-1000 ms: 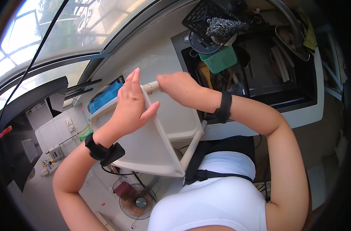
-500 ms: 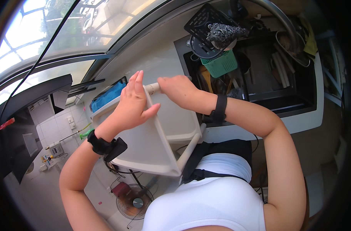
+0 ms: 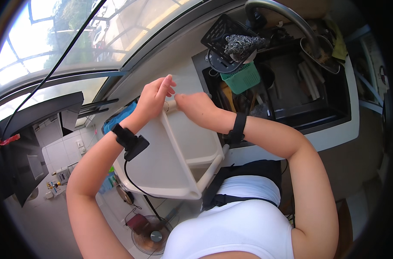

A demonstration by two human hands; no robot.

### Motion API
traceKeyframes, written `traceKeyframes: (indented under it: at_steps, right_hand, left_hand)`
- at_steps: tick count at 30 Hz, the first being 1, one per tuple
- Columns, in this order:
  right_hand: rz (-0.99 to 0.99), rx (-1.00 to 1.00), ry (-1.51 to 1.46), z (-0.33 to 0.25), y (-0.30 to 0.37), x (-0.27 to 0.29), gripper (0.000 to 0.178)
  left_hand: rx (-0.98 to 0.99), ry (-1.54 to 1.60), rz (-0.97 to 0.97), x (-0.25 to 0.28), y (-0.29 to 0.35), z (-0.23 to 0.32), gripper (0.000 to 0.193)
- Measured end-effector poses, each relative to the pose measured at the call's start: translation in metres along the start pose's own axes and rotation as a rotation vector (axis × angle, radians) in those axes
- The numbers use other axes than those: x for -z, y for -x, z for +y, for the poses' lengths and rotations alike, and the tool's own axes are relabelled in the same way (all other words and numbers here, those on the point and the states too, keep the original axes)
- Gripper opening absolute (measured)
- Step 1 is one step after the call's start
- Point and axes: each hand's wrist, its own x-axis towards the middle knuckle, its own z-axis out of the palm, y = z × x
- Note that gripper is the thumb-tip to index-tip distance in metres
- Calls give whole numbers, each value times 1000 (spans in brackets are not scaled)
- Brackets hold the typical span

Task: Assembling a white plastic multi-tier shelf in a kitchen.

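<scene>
A white plastic shelf rack tilts in front of me, with one tray panel [image 3: 147, 151] on the left, another tray panel [image 3: 198, 136] on the right and a round post [image 3: 210, 173] at the near corner. My right hand [image 3: 198, 111] is closed round a short white post at the rack's far corner. Beside it, my left hand [image 3: 152, 99] is raised at the same corner, its fingers stretched upward and slightly bent. The palm faces the right hand, and whether it touches the post is hidden.
A black sink [image 3: 330, 101] lies to the right, holding a green basket [image 3: 242, 78] and several items under a curved faucet [image 3: 291, 15]. Windows [image 3: 88, 47] run along the far left. A fan [image 3: 151, 235] stands below the rack. Blue cloth [image 3: 119, 118] lies behind the left forearm.
My left hand has turned and moved up and right, from lying across the tray edge to the corner. The right hand stays on the post, and the view has shifted slightly.
</scene>
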Motion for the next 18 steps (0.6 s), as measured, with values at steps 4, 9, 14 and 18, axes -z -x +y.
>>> traceKeyframes:
  at_steps: [4,9,14,18]
  right_hand:
    - [-13,27,73,2,-3,-2,10]
    - [45,63,-5,6,-1,-4,7]
    - [34,60,-12,7,-1,-6,7]
    - [35,77,-21,9,-2,-8,8]
  left_hand:
    - [13,-20,60,-6,0,5,49]
    - [51,-42,70,-7,0,5,47]
    - [41,-112,82,-8,1,6,43]
    - [40,-128,66,-8,1,8,43]
